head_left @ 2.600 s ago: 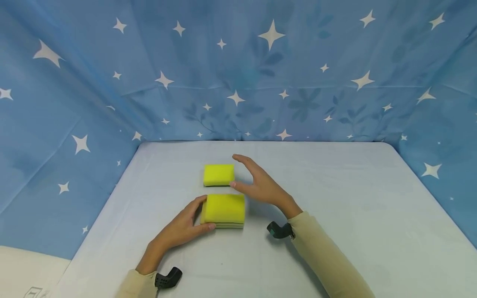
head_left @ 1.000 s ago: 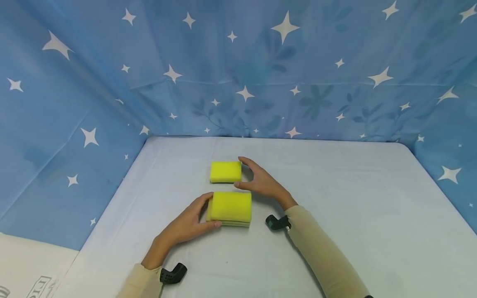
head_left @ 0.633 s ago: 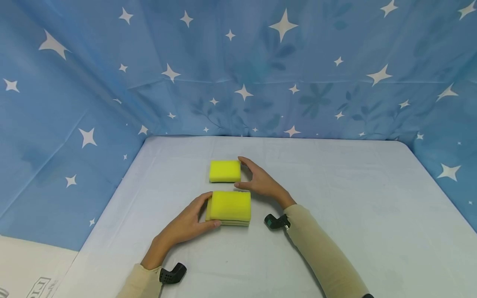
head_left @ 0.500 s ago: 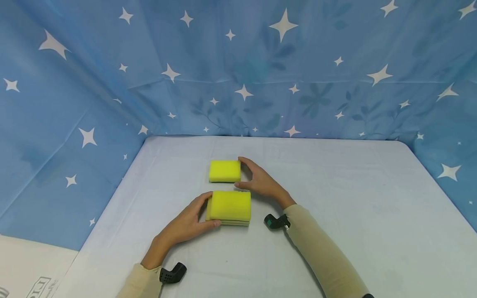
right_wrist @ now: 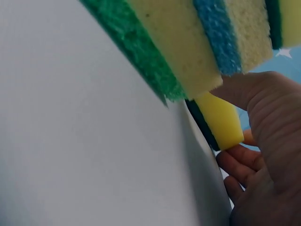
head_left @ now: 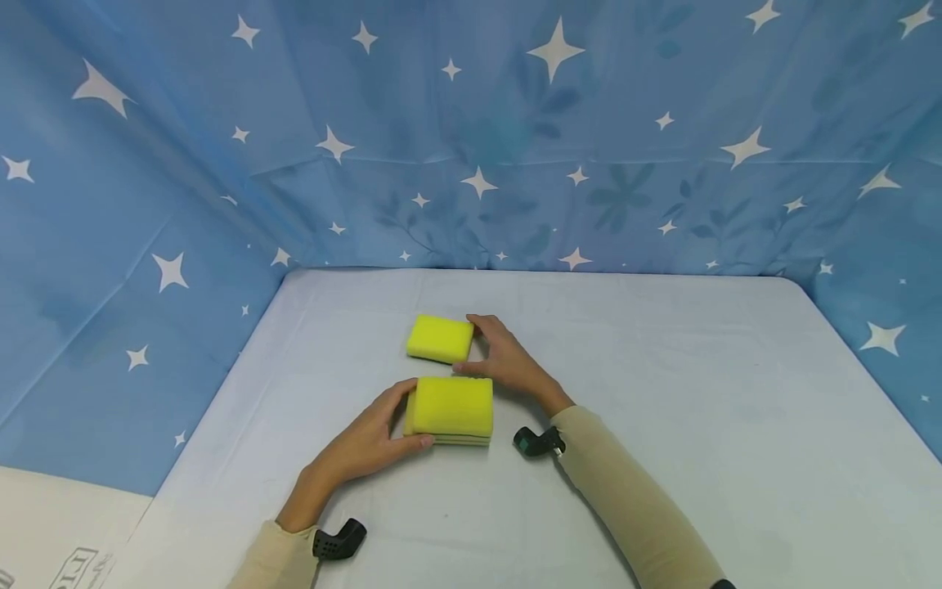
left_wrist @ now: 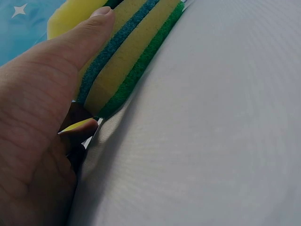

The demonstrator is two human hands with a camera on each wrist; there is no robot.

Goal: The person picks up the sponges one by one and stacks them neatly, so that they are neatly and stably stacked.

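Note:
A stack of sponges (head_left: pixel 452 406), yellow on top, lies near the middle of the table. My left hand (head_left: pixel 368 438) grips its left end, thumb along the front and fingers behind. In the left wrist view, green and blue scouring layers alternate with pale foam in the stack (left_wrist: pixel 134 56). Behind it lies a single yellow sponge (head_left: pixel 440 338), turned askew. My right hand (head_left: pixel 508 360) pinches its right end between thumb and fingers. The right wrist view shows this sponge's dark scouring side (right_wrist: pixel 204 125) against the table; the stack hides part of that thumb.
The white table (head_left: pixel 662 409) extends to the right of both hands. A blue star-patterned curtain (head_left: pixel 471 131) stands along the back and sides. Pale printed material (head_left: pixel 59 523) shows at the lower left.
The single sponge has turned clockwise, its right end coming nearer to the stack. My right hand has moved slightly left and closed in on it. My left hand stays on the stack.

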